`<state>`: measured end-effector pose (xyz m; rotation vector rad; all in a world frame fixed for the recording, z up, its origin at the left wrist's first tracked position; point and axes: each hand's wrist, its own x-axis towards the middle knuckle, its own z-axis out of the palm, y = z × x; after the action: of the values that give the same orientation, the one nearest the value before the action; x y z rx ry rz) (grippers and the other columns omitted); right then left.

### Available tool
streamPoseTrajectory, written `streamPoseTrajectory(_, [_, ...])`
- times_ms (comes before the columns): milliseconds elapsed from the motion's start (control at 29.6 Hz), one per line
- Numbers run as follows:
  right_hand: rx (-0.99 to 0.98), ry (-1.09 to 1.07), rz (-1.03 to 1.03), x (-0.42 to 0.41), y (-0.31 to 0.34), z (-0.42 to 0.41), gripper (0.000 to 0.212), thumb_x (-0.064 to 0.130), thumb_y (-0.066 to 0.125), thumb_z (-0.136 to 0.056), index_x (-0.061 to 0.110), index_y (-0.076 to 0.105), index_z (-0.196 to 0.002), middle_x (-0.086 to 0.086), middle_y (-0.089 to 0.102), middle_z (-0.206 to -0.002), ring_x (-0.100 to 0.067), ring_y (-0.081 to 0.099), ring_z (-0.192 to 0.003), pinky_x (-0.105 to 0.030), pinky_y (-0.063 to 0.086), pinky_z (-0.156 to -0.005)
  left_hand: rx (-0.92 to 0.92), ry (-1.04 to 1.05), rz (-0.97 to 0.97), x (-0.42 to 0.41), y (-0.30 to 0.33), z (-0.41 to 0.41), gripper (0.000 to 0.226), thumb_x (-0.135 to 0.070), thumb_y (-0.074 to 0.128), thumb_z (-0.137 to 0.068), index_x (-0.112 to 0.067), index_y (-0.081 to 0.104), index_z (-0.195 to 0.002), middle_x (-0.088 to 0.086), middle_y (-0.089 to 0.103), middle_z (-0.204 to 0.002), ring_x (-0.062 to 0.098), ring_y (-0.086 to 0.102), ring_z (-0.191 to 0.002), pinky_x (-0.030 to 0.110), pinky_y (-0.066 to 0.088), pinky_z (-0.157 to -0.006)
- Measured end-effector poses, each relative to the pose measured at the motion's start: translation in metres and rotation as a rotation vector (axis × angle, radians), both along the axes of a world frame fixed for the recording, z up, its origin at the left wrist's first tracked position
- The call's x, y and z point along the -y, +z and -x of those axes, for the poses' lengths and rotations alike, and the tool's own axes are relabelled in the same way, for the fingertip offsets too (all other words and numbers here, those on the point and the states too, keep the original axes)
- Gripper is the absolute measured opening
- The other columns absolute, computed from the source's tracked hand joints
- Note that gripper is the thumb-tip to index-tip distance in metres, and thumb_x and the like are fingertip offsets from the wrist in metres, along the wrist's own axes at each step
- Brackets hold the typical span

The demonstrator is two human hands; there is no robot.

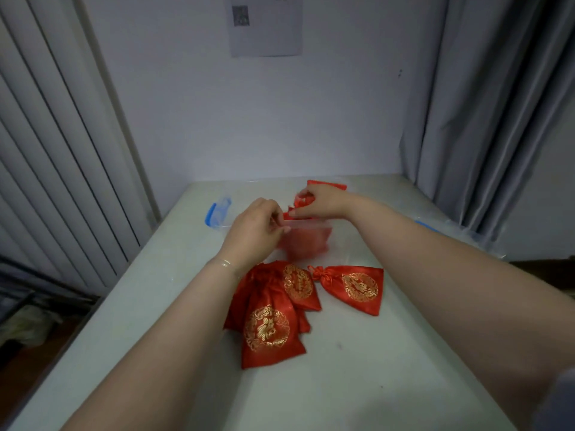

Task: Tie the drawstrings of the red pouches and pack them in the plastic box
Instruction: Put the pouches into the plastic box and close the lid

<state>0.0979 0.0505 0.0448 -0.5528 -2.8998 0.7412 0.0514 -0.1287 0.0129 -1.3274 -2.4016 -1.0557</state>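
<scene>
A clear plastic box [306, 241] with red pouches inside stands mid-table. My left hand [256, 227] grips the box's near rim. My right hand [320, 200] is above the box, shut on a red pouch [300, 202] that it holds at the box's opening. Near me lies a pile of red pouches with gold emblems [270, 318]. A single tied pouch [354, 287] lies to the right of the pile. Another red pouch [326, 184] lies behind the box, partly hidden by my right hand.
The box's blue-clipped lid [217, 213] lies to the left of the box. A clear plastic sheet with a blue strip [451, 231] rests at the table's right edge. Wall behind, curtains on both sides.
</scene>
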Motion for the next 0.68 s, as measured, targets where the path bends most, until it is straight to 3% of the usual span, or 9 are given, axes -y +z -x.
streamPoseTrajectory(135, [-0.449,-0.128,-0.111,0.002,-0.001,-0.028,0.026,0.029,0.057,-0.089,0.018,0.061,-0.113,0.000,0.060,-0.117,-0.015,0.058,-0.094,-0.029,0.044,-0.080,0.036,-0.027,-0.046,0.001,0.001,0.001,0.017,-0.011,0.069,-0.079,-0.020,0.055,-0.078,-0.002,0.054,-0.088,0.010,0.051,-0.080,0.014,0.035,-0.068])
streamPoseTrajectory(203, [-0.613,-0.137,-0.142,0.012,-0.006,-0.051,0.019,0.028,0.052,-0.092,0.020,0.060,-0.106,0.011,0.061,-0.098,-0.007,0.051,-0.078,-0.025,0.039,-0.068,0.126,-0.088,-0.133,0.007,0.001,-0.001,0.022,-0.009,0.070,-0.079,-0.023,0.053,-0.078,-0.004,0.058,-0.096,0.000,0.051,-0.087,0.004,0.034,-0.075])
streamPoseTrajectory(270, [-0.655,-0.112,-0.176,0.025,-0.016,-0.073,0.015,0.031,0.051,-0.093,0.021,0.060,-0.099,0.018,0.052,-0.073,-0.005,0.047,-0.069,-0.025,0.034,-0.063,0.192,-0.137,-0.257,0.017,0.000,-0.002,0.027,-0.008,0.070,-0.081,-0.026,0.050,-0.078,-0.006,0.061,-0.104,-0.006,0.053,-0.100,0.007,0.037,-0.089])
streamPoseTrajectory(338, [-0.660,-0.068,-0.305,0.034,-0.032,-0.096,0.022,0.036,0.046,-0.092,0.020,0.061,-0.092,0.018,0.047,-0.062,-0.012,0.052,-0.064,-0.026,0.035,-0.057,0.118,-0.113,-0.318,0.032,-0.004,-0.003,0.024,-0.008,0.068,-0.084,-0.026,0.052,-0.079,-0.010,0.062,-0.103,-0.001,0.056,-0.103,0.017,0.042,-0.092])
streamPoseTrajectory(439, [-0.496,-0.053,-0.430,0.035,-0.062,-0.118,0.040,0.054,0.036,-0.088,0.024,0.062,-0.089,0.009,0.063,-0.080,-0.020,0.063,-0.079,-0.030,0.043,-0.059,-0.065,-0.047,-0.272,0.054,-0.014,-0.004,0.015,-0.013,0.066,-0.086,-0.023,0.055,-0.084,-0.011,0.063,-0.092,0.007,0.058,-0.091,0.028,0.046,-0.078])
streamPoseTrajectory(541, [-0.077,-0.098,-0.219,0.036,-0.087,-0.120,0.064,0.076,0.040,-0.077,0.031,0.051,-0.121,0.000,0.055,-0.122,-0.022,0.051,-0.115,-0.035,0.044,-0.089,-0.080,0.032,0.086,0.073,-0.024,0.009,0.013,-0.036,0.064,-0.086,-0.028,0.058,-0.093,-0.009,0.061,-0.099,0.011,0.056,-0.094,0.032,0.045,-0.078])
streamPoseTrajectory(608, [0.063,-0.081,-0.046,0.040,-0.096,-0.117,0.084,0.084,0.041,-0.069,0.033,0.038,-0.136,-0.004,0.044,-0.137,-0.027,0.044,-0.127,-0.038,0.039,-0.102,-0.072,0.102,0.534,0.083,-0.033,0.024,0.035,-0.049,0.061,-0.084,-0.031,0.057,-0.113,-0.001,0.056,-0.119,0.021,0.050,-0.114,0.036,0.040,-0.096])
streamPoseTrajectory(676, [0.088,-0.019,0.004,0.049,-0.100,-0.112,0.092,0.085,0.043,-0.067,0.034,0.029,-0.142,-0.004,0.037,-0.144,-0.027,0.040,-0.132,-0.039,0.035,-0.107,0.017,0.129,0.875,0.092,-0.038,0.030,0.059,-0.050,0.059,-0.084,-0.033,0.039,-0.138,0.003,0.043,-0.139,0.028,0.041,-0.127,0.037,0.033,-0.107])
